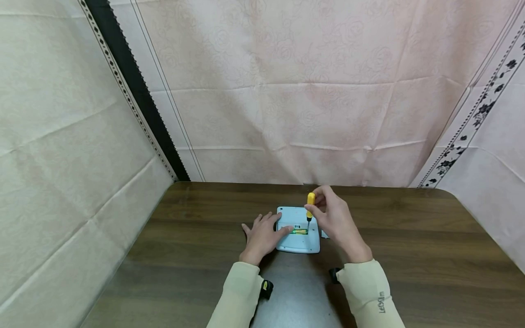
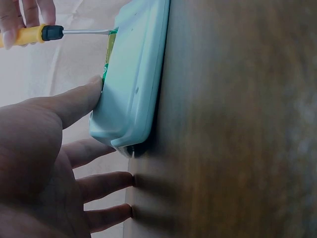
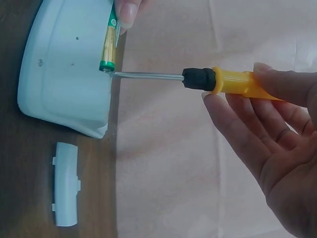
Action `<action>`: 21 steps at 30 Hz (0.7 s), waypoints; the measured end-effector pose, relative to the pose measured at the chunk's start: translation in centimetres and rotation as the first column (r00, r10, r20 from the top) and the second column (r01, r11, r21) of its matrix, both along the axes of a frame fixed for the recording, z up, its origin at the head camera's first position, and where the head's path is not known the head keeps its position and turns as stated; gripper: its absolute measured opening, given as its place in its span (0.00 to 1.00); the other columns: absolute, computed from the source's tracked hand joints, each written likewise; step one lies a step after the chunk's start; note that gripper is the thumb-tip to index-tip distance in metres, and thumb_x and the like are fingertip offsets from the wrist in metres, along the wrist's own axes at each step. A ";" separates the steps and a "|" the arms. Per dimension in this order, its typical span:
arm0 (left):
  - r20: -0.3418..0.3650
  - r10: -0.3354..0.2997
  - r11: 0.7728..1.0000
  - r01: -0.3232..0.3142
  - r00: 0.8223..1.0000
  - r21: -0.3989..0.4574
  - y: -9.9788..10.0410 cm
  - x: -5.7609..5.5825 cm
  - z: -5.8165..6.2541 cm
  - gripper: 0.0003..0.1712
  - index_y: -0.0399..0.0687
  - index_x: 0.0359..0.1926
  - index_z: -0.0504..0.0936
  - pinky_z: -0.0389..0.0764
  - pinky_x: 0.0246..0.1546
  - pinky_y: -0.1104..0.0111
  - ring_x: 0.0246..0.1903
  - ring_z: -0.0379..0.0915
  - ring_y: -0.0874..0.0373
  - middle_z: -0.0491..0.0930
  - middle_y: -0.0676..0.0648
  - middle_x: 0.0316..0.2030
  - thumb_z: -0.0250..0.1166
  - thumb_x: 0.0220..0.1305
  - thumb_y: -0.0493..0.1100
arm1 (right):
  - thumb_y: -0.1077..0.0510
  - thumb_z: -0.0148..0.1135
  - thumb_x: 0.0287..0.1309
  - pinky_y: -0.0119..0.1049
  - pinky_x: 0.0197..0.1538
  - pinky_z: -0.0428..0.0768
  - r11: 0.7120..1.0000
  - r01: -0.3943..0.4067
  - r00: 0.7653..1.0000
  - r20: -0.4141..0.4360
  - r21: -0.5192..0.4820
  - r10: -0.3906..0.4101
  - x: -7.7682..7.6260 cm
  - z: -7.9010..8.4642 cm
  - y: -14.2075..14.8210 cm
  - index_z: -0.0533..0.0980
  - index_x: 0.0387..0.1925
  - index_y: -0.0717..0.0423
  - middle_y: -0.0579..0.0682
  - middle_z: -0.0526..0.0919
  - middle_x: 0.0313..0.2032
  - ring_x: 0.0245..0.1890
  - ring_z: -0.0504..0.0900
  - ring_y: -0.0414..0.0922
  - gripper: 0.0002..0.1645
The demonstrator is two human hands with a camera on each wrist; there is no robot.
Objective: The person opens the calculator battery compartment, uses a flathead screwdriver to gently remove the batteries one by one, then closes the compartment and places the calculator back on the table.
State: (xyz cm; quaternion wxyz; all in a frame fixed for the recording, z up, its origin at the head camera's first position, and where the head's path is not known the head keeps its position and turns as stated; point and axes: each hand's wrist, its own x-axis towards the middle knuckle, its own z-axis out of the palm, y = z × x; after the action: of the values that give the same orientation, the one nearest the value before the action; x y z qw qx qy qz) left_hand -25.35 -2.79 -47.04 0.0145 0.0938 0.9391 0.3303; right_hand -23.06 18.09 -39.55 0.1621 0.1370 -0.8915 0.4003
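Observation:
A light blue plastic device [image 1: 297, 246] lies flat on the table, its battery slot uncovered, with green-and-gold batteries [image 3: 109, 43] inside. My right hand [image 1: 337, 222] grips a yellow-handled screwdriver [image 3: 237, 83] between thumb and fingers. The screwdriver stands upright, and its metal tip reaches the end of a battery at the slot's right side. My left hand [image 1: 262, 237] rests at the device's left side, fingers spread and fairly straight. In the left wrist view its thumb [image 2: 81, 103] presses at the slot beside the batteries, while the lower fingertips touch the table.
A small light blue battery cover [image 3: 66, 184] with tabs lies on the table to the right of the device, partly hidden by my right hand in the head view. The brown wooden table [image 1: 184, 273] meets patterned cloth curtains [image 1: 307, 114] at the back and sides.

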 end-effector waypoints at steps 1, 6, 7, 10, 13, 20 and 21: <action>-0.001 0.000 1.000 0.000 1.000 0.000 0.0 0.0 0.0 0.37 0.50 0.75 0.77 0.36 0.66 0.19 0.77 0.53 0.30 0.68 0.38 0.75 0.64 0.75 0.65 | 0.67 0.73 0.66 0.51 0.50 0.87 1.000 0.008 1.000 0.012 -0.011 -0.008 0.0 0.0 0.1 0.72 0.53 0.61 0.56 0.82 0.42 0.43 0.85 0.53 0.20; 0.001 0.002 1.000 -0.002 1.000 -0.002 0.1 0.0 -0.1 0.37 0.51 0.75 0.77 0.36 0.67 0.20 0.77 0.53 0.30 0.68 0.38 0.76 0.64 0.74 0.66 | 0.66 0.72 0.67 0.42 0.50 0.87 0.994 0.047 0.996 0.079 -0.094 -0.039 -0.3 -0.4 1.1 0.71 0.55 0.60 0.56 0.80 0.45 0.45 0.83 0.53 0.21; 0.003 0.002 1.000 -0.002 1.000 -0.004 0.1 0.0 -0.1 0.37 0.52 0.75 0.76 0.35 0.67 0.20 0.78 0.53 0.31 0.68 0.38 0.76 0.63 0.74 0.66 | 0.66 0.72 0.67 0.39 0.49 0.87 0.992 0.049 0.995 0.090 -0.114 -0.038 -0.4 -0.5 1.3 0.71 0.55 0.61 0.57 0.80 0.45 0.45 0.83 0.53 0.21; -0.002 0.000 1.000 0.000 1.000 0.005 0.1 0.0 0.0 0.38 0.50 0.75 0.77 0.36 0.67 0.20 0.77 0.53 0.30 0.68 0.38 0.76 0.64 0.74 0.65 | 0.66 0.71 0.68 0.29 0.46 0.84 0.983 0.056 0.992 0.119 -0.174 -0.036 -0.6 -0.9 1.8 0.71 0.56 0.61 0.57 0.80 0.46 0.45 0.82 0.53 0.21; -0.006 -0.006 1.000 0.006 1.000 0.016 0.1 0.2 0.0 0.38 0.49 0.75 0.77 0.36 0.66 0.19 0.77 0.53 0.30 0.68 0.37 0.75 0.64 0.74 0.65 | 0.64 0.72 0.68 0.25 0.45 0.82 0.972 0.071 0.990 0.136 -0.225 -0.041 -0.9 -1.3 2.2 0.71 0.56 0.61 0.58 0.80 0.46 0.45 0.82 0.53 0.21; -0.011 -0.015 1.000 0.015 1.000 0.020 -0.1 0.2 0.0 0.38 0.49 0.75 0.76 0.36 0.66 0.19 0.77 0.53 0.30 0.68 0.37 0.75 0.64 0.75 0.65 | 0.61 0.72 0.70 0.30 0.44 0.86 0.936 0.091 0.987 0.158 -0.341 -0.038 -1.5 -2.2 3.3 0.70 0.57 0.64 0.60 0.81 0.46 0.44 0.82 0.53 0.23; -0.010 -0.014 1.000 0.014 1.000 0.018 -0.1 0.2 0.0 0.38 0.49 0.75 0.76 0.37 0.66 0.19 0.77 0.53 0.30 0.68 0.37 0.76 0.64 0.75 0.65 | 0.61 0.71 0.70 0.31 0.45 0.86 0.929 0.095 0.986 0.163 -0.357 -0.038 -1.6 -2.3 3.4 0.70 0.57 0.65 0.60 0.81 0.46 0.44 0.83 0.53 0.23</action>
State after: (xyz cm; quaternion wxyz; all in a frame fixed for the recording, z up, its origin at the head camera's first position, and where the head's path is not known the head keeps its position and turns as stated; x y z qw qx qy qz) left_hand -25.12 -2.87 -46.99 0.0115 0.1021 0.9355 0.3380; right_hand -24.61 21.49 -41.82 0.1293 0.0432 -0.8160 0.5617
